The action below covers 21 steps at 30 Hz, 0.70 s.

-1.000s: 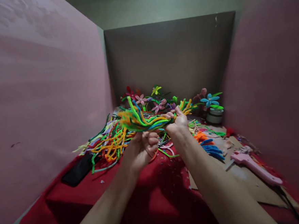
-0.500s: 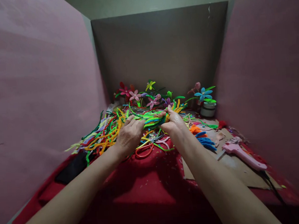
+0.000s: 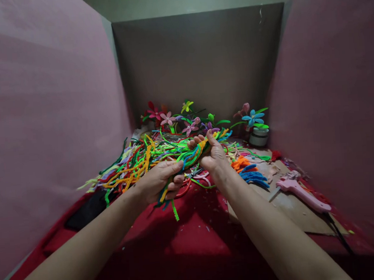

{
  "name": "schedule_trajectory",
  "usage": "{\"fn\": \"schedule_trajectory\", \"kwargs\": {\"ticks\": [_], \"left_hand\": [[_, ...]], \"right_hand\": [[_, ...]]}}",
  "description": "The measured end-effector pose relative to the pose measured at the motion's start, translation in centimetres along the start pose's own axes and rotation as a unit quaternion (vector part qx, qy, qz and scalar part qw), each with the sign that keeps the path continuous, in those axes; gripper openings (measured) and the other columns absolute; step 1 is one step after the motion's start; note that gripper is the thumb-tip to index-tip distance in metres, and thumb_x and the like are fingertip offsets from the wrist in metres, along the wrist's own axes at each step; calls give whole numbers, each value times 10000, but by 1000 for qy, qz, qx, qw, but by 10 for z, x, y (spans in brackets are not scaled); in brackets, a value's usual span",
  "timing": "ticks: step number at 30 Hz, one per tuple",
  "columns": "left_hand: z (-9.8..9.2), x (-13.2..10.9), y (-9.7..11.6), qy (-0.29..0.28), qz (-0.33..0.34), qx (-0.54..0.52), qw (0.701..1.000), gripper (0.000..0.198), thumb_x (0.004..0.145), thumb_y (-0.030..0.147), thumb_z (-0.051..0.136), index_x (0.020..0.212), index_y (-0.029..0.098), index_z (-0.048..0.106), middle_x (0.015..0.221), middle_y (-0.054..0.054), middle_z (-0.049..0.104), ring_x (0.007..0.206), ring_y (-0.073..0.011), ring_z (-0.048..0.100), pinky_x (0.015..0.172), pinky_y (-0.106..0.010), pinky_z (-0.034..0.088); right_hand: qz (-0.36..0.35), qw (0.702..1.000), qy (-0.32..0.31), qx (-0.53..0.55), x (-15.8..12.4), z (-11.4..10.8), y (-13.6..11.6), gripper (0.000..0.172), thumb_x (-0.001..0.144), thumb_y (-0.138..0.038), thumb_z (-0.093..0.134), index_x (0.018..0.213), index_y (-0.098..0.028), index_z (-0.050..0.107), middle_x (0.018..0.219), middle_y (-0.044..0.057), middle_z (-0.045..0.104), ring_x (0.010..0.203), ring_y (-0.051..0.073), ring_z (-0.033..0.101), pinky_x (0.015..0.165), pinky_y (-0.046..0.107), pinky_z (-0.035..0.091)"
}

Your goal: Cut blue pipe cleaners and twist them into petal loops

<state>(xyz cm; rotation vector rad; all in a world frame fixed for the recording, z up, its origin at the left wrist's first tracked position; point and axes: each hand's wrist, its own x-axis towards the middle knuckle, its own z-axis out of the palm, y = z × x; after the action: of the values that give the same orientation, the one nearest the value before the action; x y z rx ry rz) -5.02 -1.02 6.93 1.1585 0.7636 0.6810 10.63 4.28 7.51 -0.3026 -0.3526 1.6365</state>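
From the head, one near view faces forward and down over the bare left hand (image 3: 162,178), bare right hand (image 3: 215,156) and red cloth-covered surface (image 3: 197,241) toward the grey-brown far wall (image 3: 201,62).

Fuzzy stems (image 3: 148,154) and cardboard (image 3: 296,211) lie on red cloth (image 3: 194,244).

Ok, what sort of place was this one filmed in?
Likely a small handicraft workspace: a heap of coloured fuzzy stems lies on a red cloth, fuzzy flowers sit behind it, and a pink corded tool, perhaps a glue gun, rests on cardboard.
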Motion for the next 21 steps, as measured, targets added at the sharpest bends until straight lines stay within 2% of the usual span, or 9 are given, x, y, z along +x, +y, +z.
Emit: {"fn": "schedule_trajectory", "kwargs": {"ticks": [2,4,6,13,17,21], "left_hand": [[3,3,-1,35,10,38,999,293,794,426,539,692,182,414,507,72,410,333,-28,307,296,-139,293],[6,6,-3,74,28,72,994,307,786,442,542,681,181,419,492,71,424,329,-33,342,303,-143,315],[8,9,-3,87,37,77,993,287,780,437,551,704,184,436,502,70,444,328,-36,360,300,-143,322],[-1,22,-1,16,-13,-8,1000,205,809,345,519,741,153,493,533,40,481,350,-57,417,294,-178,391],[-7,32,0,2,-26,-8,1000,217,820,332,492,739,133,520,539,28,487,332,-55,412,270,-178,385],[-10,39,-2,-3,-47,19,999,236,825,365,470,758,145,520,545,30,498,333,-63,425,287,-183,385]], "right_hand": [[21,999,-19,-45,-6,-2,4,159,781,-235,591,656,-141,560,560,15,639,522,145,589,645,360,536],[42,995,-14,-86,-13,-4,8,121,780,-148,565,661,-125,578,536,17,631,495,138,581,617,322,535],[46,993,-1,-106,-17,-8,9,120,776,-101,546,663,-112,585,522,20,624,479,133,576,597,291,532],[28,997,-2,-73,-15,-23,3,117,801,-106,511,701,-150,554,596,25,646,607,152,629,636,296,538],[18,997,-26,-77,-12,-31,1,156,829,-103,454,745,-142,580,618,36,662,674,156,643,660,301,537],[8,995,-54,-85,-9,-40,0,100,799,-122,517,753,-141,603,638,27,679,704,165,648,679,309,536]]}}
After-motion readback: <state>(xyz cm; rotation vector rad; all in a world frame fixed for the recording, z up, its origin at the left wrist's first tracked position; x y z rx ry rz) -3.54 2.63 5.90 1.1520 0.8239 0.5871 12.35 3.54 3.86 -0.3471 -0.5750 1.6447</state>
